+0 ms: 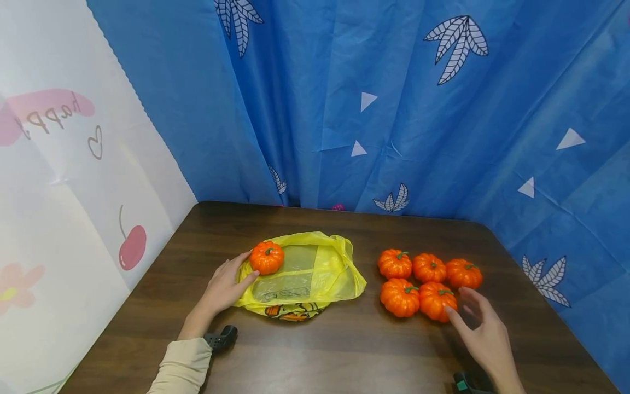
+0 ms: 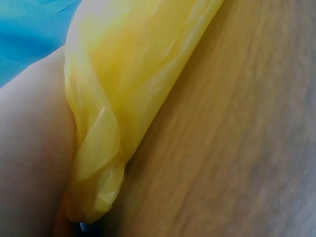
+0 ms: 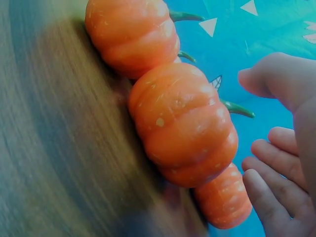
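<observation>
A small orange pumpkin (image 1: 267,258) with a green stem sits at the left end of a yellow plastic bag (image 1: 339,268). My left hand (image 1: 226,285) lies beside that pumpkin, thumb and fingertips at its left side, over the bag's edge. In the left wrist view, gathered yellow plastic (image 2: 133,74) runs alongside the hand and hides its fingers. At the right, my right hand (image 1: 484,334) is spread with nothing in it, right by the nearest pumpkin (image 1: 437,302). The right wrist view has that pumpkin (image 3: 182,123) in front of the parted thumb and fingers.
Several more pumpkins (image 1: 400,298) stand close together in two rows on the right of the dark wooden table (image 1: 344,350). A printed patch (image 1: 295,311) shows at the bag's near edge. A blue curtain (image 1: 334,109) hangs behind the table, a white sheet (image 1: 59,191) at the left.
</observation>
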`<state>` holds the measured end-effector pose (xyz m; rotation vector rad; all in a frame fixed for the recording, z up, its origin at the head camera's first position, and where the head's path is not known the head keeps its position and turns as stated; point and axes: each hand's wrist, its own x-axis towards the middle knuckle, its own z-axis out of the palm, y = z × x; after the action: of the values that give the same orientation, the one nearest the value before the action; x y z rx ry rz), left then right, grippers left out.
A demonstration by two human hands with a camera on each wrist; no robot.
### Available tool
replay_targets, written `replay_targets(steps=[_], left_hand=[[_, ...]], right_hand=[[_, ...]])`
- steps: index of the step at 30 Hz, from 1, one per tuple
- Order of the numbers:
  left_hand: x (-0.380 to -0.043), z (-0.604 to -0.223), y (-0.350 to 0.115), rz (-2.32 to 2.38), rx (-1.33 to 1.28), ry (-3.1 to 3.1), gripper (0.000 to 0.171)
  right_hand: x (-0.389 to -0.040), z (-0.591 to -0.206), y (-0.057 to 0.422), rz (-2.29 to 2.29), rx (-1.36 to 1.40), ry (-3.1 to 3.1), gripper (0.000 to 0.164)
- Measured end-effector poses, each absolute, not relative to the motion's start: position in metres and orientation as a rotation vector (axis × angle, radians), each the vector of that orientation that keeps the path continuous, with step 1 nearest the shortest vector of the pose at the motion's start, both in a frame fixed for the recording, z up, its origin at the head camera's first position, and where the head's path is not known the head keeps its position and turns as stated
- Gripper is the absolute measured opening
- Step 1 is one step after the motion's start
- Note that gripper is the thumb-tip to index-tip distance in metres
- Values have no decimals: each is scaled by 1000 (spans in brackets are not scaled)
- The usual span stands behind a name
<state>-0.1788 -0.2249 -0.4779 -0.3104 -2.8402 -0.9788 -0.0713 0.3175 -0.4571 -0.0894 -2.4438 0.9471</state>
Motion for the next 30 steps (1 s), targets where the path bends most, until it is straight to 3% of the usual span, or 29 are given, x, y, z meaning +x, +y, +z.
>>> replay_targets(steps=[30], left_hand=[[-181, -481, -226, -973, -327, -2811, 73]], right_hand=[[-87, -423, 298, 913, 25, -2371, 60]])
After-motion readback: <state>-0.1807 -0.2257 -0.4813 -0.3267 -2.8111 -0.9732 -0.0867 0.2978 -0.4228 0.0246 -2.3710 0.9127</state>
